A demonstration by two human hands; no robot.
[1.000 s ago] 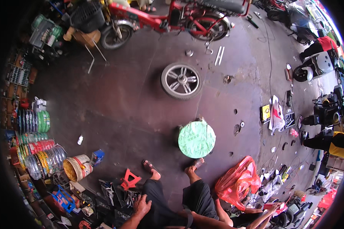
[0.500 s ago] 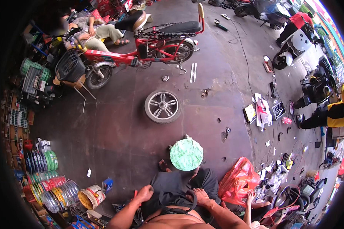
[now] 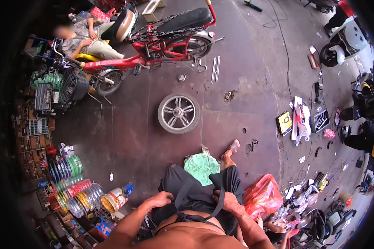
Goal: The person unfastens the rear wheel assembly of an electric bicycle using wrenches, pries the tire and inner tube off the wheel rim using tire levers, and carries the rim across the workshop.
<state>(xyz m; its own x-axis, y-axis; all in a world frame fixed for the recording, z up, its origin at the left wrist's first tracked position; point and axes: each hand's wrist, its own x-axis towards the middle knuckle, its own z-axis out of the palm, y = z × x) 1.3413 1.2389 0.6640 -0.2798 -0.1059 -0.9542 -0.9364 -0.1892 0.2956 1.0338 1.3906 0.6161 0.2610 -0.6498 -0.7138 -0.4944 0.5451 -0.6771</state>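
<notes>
I see dark trousers (image 3: 173, 181) across the lap, left fingers (image 3: 168, 196) curled on them, right fingers (image 3: 223, 198) at a black strap (image 3: 221, 203), their grip I cannot tell, green cover (image 3: 202, 165) between the trouser legs, red bag (image 3: 263, 196) edging the right, dark floor (image 3: 172, 151) stretching ahead around a spoked wheel (image 3: 178, 113).

The dark, scuffed floor (image 3: 133, 141) carries a spoked wheel (image 3: 178, 113) lying flat near the middle, two slim metal strips (image 3: 214, 69) side by side beyond it, a white bottle (image 3: 111, 176) to the left and, to the right, a black cable (image 3: 288, 74) and a yellow-and-white box (image 3: 284, 123) beside a white bag (image 3: 303, 121).
</notes>
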